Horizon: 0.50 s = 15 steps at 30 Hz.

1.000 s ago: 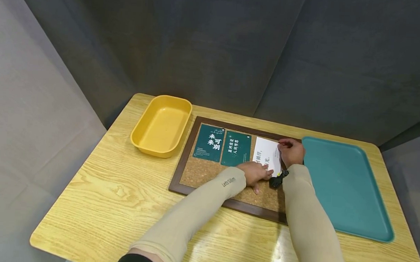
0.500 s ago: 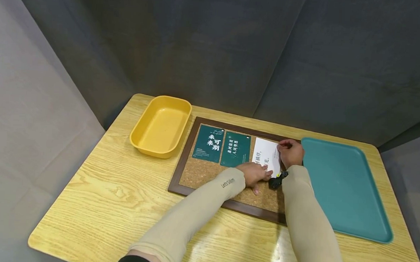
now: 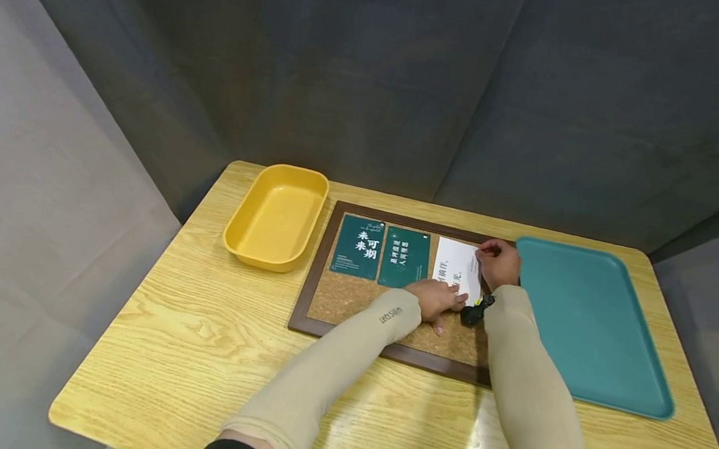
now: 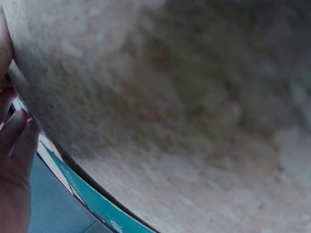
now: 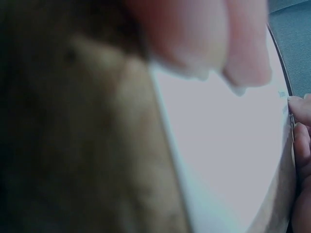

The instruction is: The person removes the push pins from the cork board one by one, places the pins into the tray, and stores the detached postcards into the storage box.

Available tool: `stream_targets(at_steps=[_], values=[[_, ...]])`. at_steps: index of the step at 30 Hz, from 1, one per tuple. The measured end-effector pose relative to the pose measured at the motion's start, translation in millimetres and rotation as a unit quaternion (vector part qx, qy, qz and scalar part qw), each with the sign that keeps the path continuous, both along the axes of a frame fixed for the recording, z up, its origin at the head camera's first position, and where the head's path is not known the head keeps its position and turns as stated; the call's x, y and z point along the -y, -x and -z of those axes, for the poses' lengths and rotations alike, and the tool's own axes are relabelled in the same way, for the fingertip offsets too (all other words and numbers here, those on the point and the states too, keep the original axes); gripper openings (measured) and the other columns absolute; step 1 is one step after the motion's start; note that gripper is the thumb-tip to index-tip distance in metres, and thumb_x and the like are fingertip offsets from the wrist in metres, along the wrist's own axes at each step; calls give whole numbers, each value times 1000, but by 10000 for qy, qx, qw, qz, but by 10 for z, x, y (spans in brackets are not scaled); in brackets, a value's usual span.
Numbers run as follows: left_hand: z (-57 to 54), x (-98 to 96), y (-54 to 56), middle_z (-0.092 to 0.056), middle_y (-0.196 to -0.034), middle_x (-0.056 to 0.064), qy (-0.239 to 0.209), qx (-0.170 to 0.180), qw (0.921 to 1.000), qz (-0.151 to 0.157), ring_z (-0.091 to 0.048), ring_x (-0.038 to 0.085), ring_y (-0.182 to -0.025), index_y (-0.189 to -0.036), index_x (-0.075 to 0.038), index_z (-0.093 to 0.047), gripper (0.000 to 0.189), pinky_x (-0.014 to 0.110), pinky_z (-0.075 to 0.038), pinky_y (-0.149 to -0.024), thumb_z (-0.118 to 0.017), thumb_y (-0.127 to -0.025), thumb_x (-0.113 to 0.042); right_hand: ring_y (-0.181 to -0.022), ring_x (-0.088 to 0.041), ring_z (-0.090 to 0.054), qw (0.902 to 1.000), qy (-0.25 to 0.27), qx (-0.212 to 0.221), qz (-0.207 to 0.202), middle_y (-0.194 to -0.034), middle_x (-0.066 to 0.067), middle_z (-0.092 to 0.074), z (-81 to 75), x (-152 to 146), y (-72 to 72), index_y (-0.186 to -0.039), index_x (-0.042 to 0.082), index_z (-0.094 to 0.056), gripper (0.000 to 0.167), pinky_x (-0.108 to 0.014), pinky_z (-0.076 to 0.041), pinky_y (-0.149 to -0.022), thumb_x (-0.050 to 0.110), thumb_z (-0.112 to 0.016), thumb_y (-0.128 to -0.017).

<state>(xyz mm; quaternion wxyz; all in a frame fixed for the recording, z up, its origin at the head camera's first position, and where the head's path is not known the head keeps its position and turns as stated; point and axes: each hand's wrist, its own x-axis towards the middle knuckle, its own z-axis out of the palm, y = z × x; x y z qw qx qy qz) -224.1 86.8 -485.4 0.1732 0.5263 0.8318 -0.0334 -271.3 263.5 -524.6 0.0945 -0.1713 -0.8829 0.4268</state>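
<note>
A white card [image 3: 455, 263] with black print lies on the cork board [image 3: 344, 297], right of two green cards [image 3: 356, 246]. My left hand [image 3: 431, 299] rests on the white card's lower part, with its fingers extended. At the upper right corner of that card, my right hand [image 3: 500, 263] pinches what looks like a small pin, mostly hidden by the fingertips. The right wrist view shows blurred fingers [image 5: 194, 39] over the card's edge and pinching fingers [image 5: 300, 109] farther off. Cork fills most of the left wrist view, with fingers [image 4: 22, 141] at its left edge.
A yellow tub [image 3: 275, 221] stands left of the board on the wooden table [image 3: 180, 330]. On the right lies a teal tray [image 3: 590, 322], close against the right forearm. Each green card carries a tiny pale spot near its upper right corner. A dark curtain hangs behind.
Both hands keep almost the same place on the white card. The view has shifted only very slightly.
</note>
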Motion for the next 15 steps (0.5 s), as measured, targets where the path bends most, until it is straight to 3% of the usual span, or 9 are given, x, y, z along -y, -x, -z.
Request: stream_targets(at_steps=[8, 11, 15], values=[[-11, -10, 13, -31, -154, 12, -27, 74, 9999, -78, -45, 22, -133, -148, -20, -41, 86, 28, -38, -107, -69, -76, -57, -75, -17, -52, 10000, 13, 77, -40, -90, -11, -60, -65, -2, -21, -89, 13, -63, 6, -26, -44, -62, 8, -62, -93], [1, -12, 5, -31, -154, 13, 13, 28, 10000, -44, -46, 23, -132, -149, -19, -39, 88, 28, -39, -106, -69, -75, -57, -76, -17, -52, 9999, 31, 95, -29, -91, -11, -59, -79, 23, -37, -93, 9, -63, 2, -25, -43, -63, 8, -62, -93], [4, -15, 1, -32, -154, 13, 38, -36, 10000, 5, -47, 23, -130, -149, -18, -40, 88, 29, -40, -105, -69, -75, -56, -78, -20, -51, 9999, 21, 167, -27, -91, -12, -57, -88, 30, -47, -102, 3, -60, 10, -27, -43, -65, 8, -61, -93]])
